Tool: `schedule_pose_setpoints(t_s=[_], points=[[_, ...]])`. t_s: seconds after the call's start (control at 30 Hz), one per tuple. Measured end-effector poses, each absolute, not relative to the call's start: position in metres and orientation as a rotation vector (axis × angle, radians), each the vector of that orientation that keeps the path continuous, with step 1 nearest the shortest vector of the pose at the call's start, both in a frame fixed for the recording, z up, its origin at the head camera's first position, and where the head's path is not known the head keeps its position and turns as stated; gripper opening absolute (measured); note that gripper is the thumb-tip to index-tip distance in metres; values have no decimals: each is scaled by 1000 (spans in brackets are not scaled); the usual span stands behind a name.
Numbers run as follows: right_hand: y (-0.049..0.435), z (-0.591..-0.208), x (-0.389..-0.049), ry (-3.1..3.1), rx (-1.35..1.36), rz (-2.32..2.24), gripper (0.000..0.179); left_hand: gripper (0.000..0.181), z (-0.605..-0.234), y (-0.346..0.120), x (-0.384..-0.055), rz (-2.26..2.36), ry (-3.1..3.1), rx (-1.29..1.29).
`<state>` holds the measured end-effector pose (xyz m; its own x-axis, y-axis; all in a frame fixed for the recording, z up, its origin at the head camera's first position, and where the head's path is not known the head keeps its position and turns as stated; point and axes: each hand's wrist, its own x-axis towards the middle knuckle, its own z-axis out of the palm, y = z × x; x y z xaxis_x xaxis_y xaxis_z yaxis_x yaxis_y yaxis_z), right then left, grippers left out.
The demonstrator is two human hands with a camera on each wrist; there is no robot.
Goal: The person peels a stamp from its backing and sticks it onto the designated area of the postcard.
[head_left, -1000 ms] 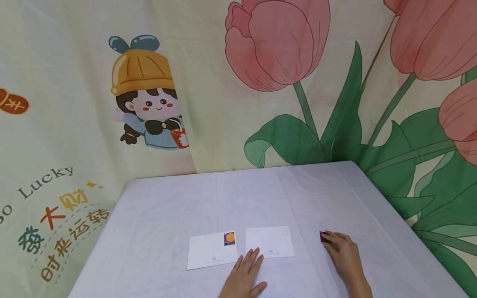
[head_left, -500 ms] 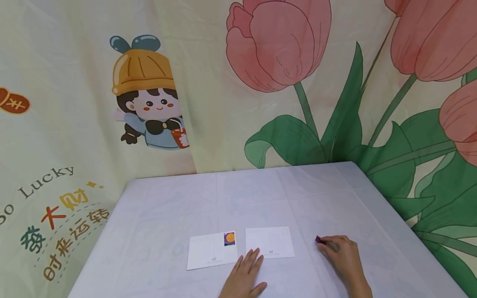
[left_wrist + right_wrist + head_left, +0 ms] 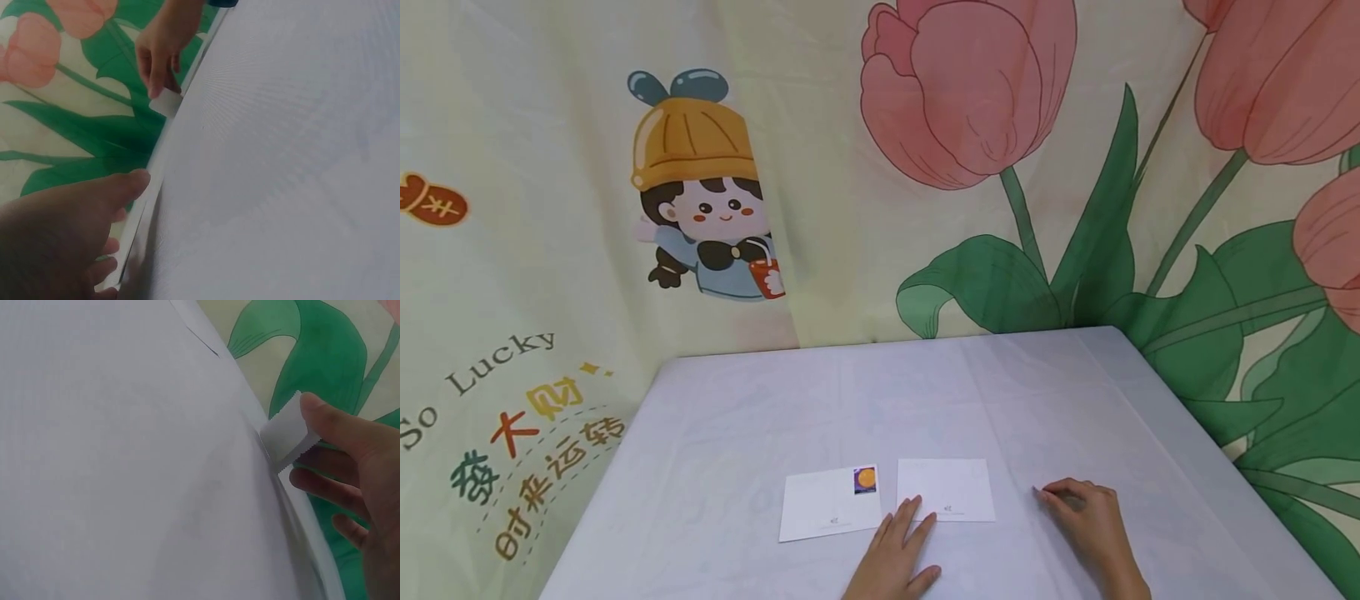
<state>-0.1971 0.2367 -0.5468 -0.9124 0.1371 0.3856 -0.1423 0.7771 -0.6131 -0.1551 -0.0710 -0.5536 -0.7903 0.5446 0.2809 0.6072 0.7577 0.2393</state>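
Note:
My right hand [image 3: 1092, 525] pinches a small stamp [image 3: 285, 432] between thumb and fingers, right of the cards. Its pale back and toothed edges show in the right wrist view; from the head it appears nearly edge-on. My left hand [image 3: 895, 550] rests with fingers spread on the table, fingertips over the lower left corner of a blank white postcard [image 3: 955, 487]. To the left lies another white postcard [image 3: 820, 504], bearing a purple stamp with an orange disc [image 3: 865, 480] in its upper right corner.
A white cloth covers the table [image 3: 820, 400]. Behind it hangs a printed backdrop [image 3: 835, 208] with pink tulips, green leaves and a cartoon figure. The table's back edge meets this backdrop.
The right hand has tilted the stamp, so its dark purple face has turned out of sight, and has moved slightly down. The left hand stays at the postcard's corner.

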Motion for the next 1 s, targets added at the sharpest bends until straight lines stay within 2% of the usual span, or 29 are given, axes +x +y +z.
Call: schedule_pose_setpoints(t_s=[0.47,1.0], points=[[228,-540,-192,-2454,142,880,11,55,-552,-70,-155,-552,-2677,-917],[202,-517,-185,-2562,205,1180,4,49,-542,-63,-154,-620,-2721,-948]])
